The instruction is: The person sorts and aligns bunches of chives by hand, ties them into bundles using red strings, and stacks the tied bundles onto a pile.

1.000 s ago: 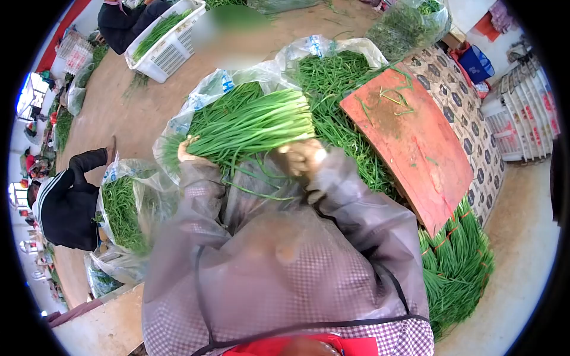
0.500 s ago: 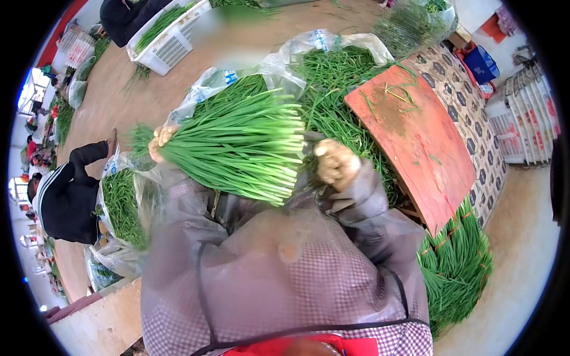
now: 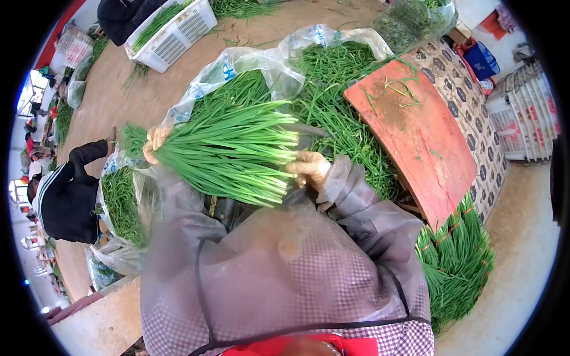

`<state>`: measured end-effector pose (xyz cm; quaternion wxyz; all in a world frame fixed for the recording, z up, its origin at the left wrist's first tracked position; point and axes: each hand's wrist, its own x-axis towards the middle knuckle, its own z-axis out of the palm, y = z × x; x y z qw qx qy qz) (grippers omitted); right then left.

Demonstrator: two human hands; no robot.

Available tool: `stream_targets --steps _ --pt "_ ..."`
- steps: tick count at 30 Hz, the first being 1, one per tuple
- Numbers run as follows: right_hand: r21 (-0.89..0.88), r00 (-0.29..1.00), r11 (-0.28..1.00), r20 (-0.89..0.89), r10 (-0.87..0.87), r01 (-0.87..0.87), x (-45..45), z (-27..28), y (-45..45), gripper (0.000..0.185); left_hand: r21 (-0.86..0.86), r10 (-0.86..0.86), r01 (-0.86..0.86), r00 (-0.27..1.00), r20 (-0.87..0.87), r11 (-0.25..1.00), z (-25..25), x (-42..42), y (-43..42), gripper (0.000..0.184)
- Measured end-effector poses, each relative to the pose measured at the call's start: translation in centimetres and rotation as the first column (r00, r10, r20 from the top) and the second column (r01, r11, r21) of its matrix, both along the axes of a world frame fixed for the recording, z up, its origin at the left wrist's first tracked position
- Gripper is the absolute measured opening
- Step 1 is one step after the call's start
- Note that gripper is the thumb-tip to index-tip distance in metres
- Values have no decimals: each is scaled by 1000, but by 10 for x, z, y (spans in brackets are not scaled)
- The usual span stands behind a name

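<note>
A thick bunch of garlic chives (image 3: 231, 154) lies fanned out across my lap, pale stem ends to the right. My left hand (image 3: 155, 144) is closed round its leafy end at the left. At the stem ends, my right hand (image 3: 310, 168) has its fingers bent together against a few stalks on the right edge of the bunch. Both hands wear pale, dirt-marked gloves. Just beyond the bunch, loose chives (image 3: 338, 71) fill open plastic bags (image 3: 237, 59).
To the right stands a reddish board (image 3: 415, 136) with scraps on it. Tied chive bundles (image 3: 457, 273) are stacked below it. A white crate (image 3: 172, 38) of chives is at the back left. A person in a dark jacket (image 3: 68, 196) bends at the left beside a bag of greens (image 3: 124, 204).
My right hand has moved left from beside the bunch to its stem ends, its fingers no longer in a blurred fist. The bunch and my left hand have shifted slightly left.
</note>
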<state>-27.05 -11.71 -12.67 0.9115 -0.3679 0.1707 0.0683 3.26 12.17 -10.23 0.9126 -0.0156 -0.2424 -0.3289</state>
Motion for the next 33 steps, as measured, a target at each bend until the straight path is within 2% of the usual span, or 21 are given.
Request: stream_targets --steps 1,4,5,7,8,10,11,13,14,15,17,19,21,22,23,24,25,26,29,31,33 --pt "-9 1000 1000 13 -23 23 2 7 6 37 -2 2 -2 1000 -2 1000 0 -1 -1 10" --pt "22 994 996 -65 85 -84 5 -9 20 31 -3 7 -7 1000 9 1000 0 -1 -5 9" --pt "42 997 996 -21 81 -80 3 -11 23 29 -3 -19 19 1000 23 1000 -1 2 -3 9" --pt "-101 981 976 -58 188 -193 -5 -1 10 22 0 -41 41 998 39 999 -2 6 0 10" --pt "-259 985 951 -18 172 -171 -11 5 -2 18 3 -22 22 999 49 1000 -2 7 1 12" --pt "-380 999 924 -47 22 -38 -25 24 -29 17 1 2 -2 998 55 1000 -4 6 3 14" --pt "-353 986 933 -122 -116 66 -31 31 -39 18 -1 20 -20 998 56 1000 -4 4 4 14" --pt "-235 979 959 -83 -185 161 -36 28 -52 22 -4 29 -29 998 55 1000 -1 -2 -1 13" --pt "-251 989 965 -107 -106 77 -32 49 -49 24 -13 37 -36 998 59 999 3 -9 -7 13" --pt "-376 986 926 -159 -43 -21 -27 64 -42 25 -19 43 -42 997 63 999 6 -13 -10 13" --pt "-603 980 798 -173 -95 -29 -10 57 -20 26 -14 33 -32 996 84 999 2 -4 -7 13" --pt "-638 985 768 -96 -144 50 -3 41 -13 28 -9 33 -32 994 105 999 1 0 -5 14" --pt "-797 984 578 121 -130 174 2 29 -12 27 -18 -1 2 996 90 1000 4 -1 -4 14" --pt "-859 961 434 221 -163 271 9 20 -6 27 -15 -1 2 996 90 1000 5 -2 -4 14" --pt "-858 961 436 221 -165 272 10 15 -2 27 0 10 -11 997 75 1000 6 -3 -3 14" --pt "-609 960 744 130 -248 275 10 12 4 30 13 21 -22 998 60 1000 6 -3 -3 14" --pt "-257 957 924 14 -289 283 11 17 7 32 14 19 -20 998 60 1000 5 -3 -4 14" --pt "-107 958 956 -60 -280 272 11 18 6 36 12 29 -30 999 44 999 3 -3 -4 15" --pt "-161 954 941 55 -294 299 17 27 10 36 21 35 -35 999 22 999 3 -2 -3 15" --pt "-170 957 942 17 -290 288 20 32 11 41 35 29 -29 999 15 999 3 -3 -2 15" --pt "-4 958 959 -37 -284 284 24 26 15 42 53 35 -36 999 20 998 4 -3 -2 15"
